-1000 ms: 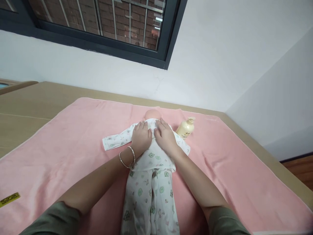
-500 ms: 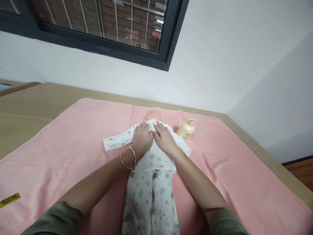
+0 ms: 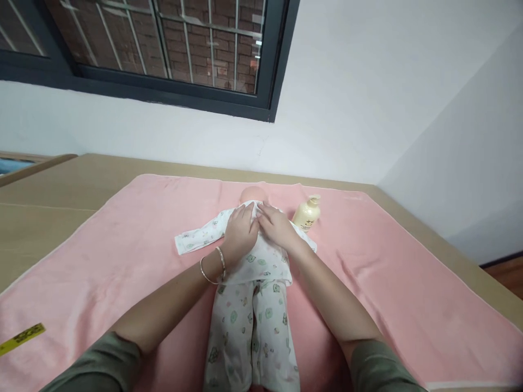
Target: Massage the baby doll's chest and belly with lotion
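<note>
A baby doll [image 3: 267, 267] in a white printed top and trousers lies stretched out on a pink blanket [image 3: 134, 272]. Its bald head [image 3: 253, 194] points away from me, and the face does not show. My left hand [image 3: 240, 228] rests flat on the upper body of the doll, fingers extended, a bangle [image 3: 223, 261] at the wrist. Beside it my right hand [image 3: 278, 226] lies on the same part, also with fingers stretched out. The two hands almost meet at the thumbs. A cream pump bottle [image 3: 307, 213] leans by the doll's right-side sleeve.
The blanket covers a wooden surface [image 3: 106, 169] that meets a white wall [image 3: 335, 109]. A dark-framed window [image 3: 267, 103] with bars is above. A yellow printed strip [image 3: 22, 338] lies at the lower left.
My hands have shifted slightly up the doll's upper body, toward its head, with the fingertips closer together. The camera view has tilted a little.
</note>
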Tool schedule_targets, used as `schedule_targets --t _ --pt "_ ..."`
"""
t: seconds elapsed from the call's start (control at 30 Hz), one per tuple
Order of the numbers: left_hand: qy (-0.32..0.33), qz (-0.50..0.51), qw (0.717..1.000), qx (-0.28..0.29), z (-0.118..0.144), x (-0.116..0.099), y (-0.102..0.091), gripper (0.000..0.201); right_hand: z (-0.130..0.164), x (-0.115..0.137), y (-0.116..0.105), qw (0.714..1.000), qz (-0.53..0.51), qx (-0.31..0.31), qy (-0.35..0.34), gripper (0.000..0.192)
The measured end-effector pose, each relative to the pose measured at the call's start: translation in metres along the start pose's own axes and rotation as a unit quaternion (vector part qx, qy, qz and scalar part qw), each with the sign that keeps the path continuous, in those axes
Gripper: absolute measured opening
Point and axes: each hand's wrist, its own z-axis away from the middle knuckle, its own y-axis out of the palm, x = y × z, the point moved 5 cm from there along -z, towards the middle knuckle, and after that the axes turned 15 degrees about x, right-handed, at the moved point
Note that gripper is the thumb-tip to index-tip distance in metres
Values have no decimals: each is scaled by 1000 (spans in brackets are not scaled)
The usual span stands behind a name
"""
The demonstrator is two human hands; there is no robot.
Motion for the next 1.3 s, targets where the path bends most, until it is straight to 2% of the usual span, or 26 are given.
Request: schedule_targets --t 0.07,0.1,0.2,0.23,0.3,0.37,0.47,0.53,0.63,0.7,0.73,0.83,0.9,0.97,1.03,1.3 --pt "14 134 991 8 0 -15 -5 53 13 6 -30 999 -22 -40 -7 49" --pt "16 209 978 19 -1 -23 -7 55 21 8 -47 997 -28 -70 -4 50" --pt "4 410 906 103 -15 -50 -4 71 45 3 -92 988 -19 -152 20 51" --pt "-6 453 881 140 -21 -60 -2 77 52 -1 -104 986 -12 -164 34 51" --pt "-30 497 844 198 -34 -76 4 83 62 -13 -119 986 6 -150 67 52" --pt "-50 539 815 206 -48 -86 9 82 67 -26 -125 989 31 -97 106 53" --pt "-81 640 748 159 -67 -88 21 75 65 -42 -121 984 79 -15 157 54" --pt "-100 680 713 141 -76 -87 33 73 59 -45 -115 981 102 13 162 55" --pt "-110 675 711 162 -86 -90 50 78 47 -43 -108 982 125 17 141 52" --pt "-119 692 692 168 -89 -92 57 78 41 -42 -106 979 145 21 142 46" --pt "-130 719 664 159 -90 -92 60 76 40 -41 -105 977 154 26 146 43" --pt "-162 816 545 107 -89 -91 62 69 40 -39 -104 973 167 36 159 42" --pt "-172 846 496 87 -86 -90 59 67 42 -37 -106 970 171 31 169 42" --pt "-176 856 480 79 -80 -88 53 65 42 -36 -106 966 181 25 181 41" --pt "-183 857 476 74 -70 -85 45 62 42 -35 -106 962 193 20 193 38" --pt "-240 836 490 55 -19 -59 2 55 35 -35 -103 952 235 13 196 31"
